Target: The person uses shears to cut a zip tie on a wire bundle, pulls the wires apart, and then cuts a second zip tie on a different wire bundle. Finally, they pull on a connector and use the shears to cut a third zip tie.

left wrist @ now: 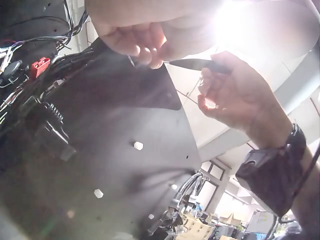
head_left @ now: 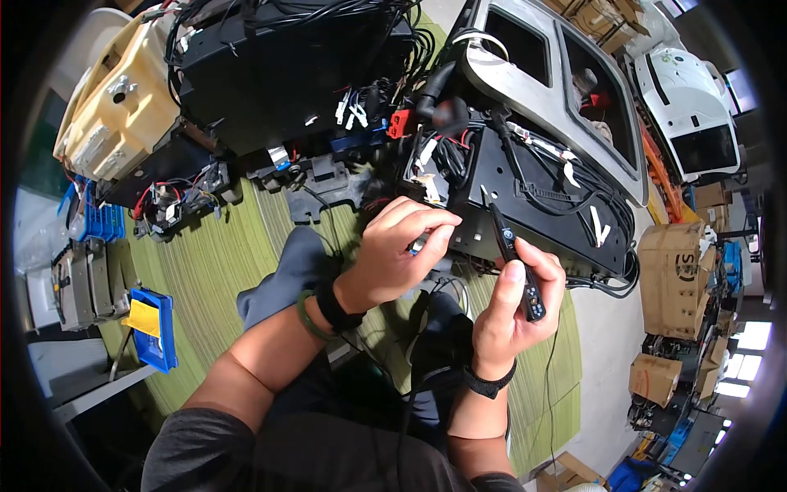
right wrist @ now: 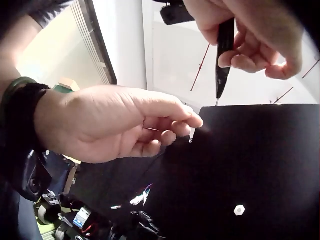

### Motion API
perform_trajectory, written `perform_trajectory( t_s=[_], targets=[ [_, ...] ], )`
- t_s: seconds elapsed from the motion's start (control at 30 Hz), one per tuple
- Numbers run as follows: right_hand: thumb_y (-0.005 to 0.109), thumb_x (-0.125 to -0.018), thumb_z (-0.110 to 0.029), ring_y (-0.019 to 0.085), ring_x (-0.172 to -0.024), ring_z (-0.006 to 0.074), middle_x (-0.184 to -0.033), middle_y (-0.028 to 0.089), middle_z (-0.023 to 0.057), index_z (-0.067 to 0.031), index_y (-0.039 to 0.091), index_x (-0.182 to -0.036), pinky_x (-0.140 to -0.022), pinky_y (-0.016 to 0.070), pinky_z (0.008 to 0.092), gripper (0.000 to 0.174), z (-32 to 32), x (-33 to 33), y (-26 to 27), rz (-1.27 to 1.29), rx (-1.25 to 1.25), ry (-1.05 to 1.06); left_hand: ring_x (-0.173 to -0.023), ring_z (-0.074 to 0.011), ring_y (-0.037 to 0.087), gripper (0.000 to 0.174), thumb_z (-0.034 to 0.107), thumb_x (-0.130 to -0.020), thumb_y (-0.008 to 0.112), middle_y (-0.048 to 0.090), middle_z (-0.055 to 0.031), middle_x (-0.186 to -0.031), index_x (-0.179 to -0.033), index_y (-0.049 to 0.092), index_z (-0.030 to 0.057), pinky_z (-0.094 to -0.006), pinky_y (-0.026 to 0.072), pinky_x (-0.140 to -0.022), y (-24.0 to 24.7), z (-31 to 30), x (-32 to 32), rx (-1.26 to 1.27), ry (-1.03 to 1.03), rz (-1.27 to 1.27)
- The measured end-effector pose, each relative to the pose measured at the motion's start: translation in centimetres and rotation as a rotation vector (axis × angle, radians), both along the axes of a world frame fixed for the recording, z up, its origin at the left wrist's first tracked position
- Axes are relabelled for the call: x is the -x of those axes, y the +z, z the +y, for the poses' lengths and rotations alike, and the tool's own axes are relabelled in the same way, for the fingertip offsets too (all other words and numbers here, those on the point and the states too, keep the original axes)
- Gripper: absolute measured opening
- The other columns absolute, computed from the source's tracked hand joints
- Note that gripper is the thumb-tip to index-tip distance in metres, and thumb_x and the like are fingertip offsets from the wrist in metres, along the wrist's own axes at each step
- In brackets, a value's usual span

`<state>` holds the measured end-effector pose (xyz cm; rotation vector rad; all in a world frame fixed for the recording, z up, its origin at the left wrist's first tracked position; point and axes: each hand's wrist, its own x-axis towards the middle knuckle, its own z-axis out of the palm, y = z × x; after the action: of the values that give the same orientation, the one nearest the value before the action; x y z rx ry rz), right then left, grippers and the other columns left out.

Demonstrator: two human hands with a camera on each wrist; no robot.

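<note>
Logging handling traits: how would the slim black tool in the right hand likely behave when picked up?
The black tool looks stiff, running straight out of the right hand. It is likely light, being slim. Its narrow tip may be the fragile part.

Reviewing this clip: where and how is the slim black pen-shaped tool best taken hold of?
Probably by the broad rear of the black tool, approached from the person's side, with thumb and fingers on opposite long sides. The body is long and narrow, and its thin tip points away from the person. The right hand already grips that rear part.
</note>
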<state>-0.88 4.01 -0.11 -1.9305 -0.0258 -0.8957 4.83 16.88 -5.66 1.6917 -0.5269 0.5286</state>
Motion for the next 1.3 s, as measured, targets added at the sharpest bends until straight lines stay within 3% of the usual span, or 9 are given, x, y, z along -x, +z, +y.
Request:
perform_trajectory(
  t_s=[0.13,0.27,0.63,1.3],
  targets=[
    [0.068,-0.082,-0.009,0.054,-0.079,0.023,-0.085,0.063,0.0092,-0.0006,0.066,-0.1,-0.08,0.0423,0.0353,0.02,0.8,-0.1,0.5,0.021,-0.111,0.008,-0.075,-0.0183,0.062,0.017,-0.001,-0.082,0.069,0.066,-0.008,-0.085,-0.098,0.07,0.0046,-0.0283,0.051,-0.067,0.2,0.5,0.0,0.015,0.006,-0.004],
    [0.072,-0.078,-0.007,0.058,-0.078,0.0233,-0.085,0.064,0.0081,-0.0025,0.067,-0.1,-0.083,0.0407,0.0354,0.023,1.6,-1.0,0.4,0.055,0.285,0.046,-0.074,-0.0186,0.062,0.018,-0.002,-0.081,0.07,0.066,-0.008,-0.084,-0.098,0.069,0.0044,-0.0286,0.0511,-0.066,0.2,0.7,0.2,0.03,0.022,0.002],
    [0.074,-0.081,-0.012,0.058,-0.077,0.0228,-0.086,0.064,0.0072,-0.0031,0.066,-0.104,-0.081,0.0388,0.0356,0.026,2.8,-2.3,-0.4,0.042,0.487,-0.039,-0.072,-0.0198,0.063,0.02,-0.004,-0.079,0.073,0.067,-0.007,-0.085,-0.095,0.068,0.0051,-0.0293,0.0523,-0.064,-0.1,1.3,-0.1,0.021,0.053,-0.027],
    [0.071,-0.085,-0.013,0.056,-0.08,0.0243,-0.087,0.064,0.0087,-0.0028,0.066,-0.101,-0.082,0.0386,0.0362,0.02,3.3,-2.0,-0.1,0.108,0.381,-0.054,-0.074,-0.021,0.063,0.018,-0.003,-0.079,0.072,0.068,-0.0066,-0.085,-0.095,0.07,0.004,-0.0312,0.0519,-0.067,0.4,1.6,0.2,0.044,0.037,0.028]
  ],
)
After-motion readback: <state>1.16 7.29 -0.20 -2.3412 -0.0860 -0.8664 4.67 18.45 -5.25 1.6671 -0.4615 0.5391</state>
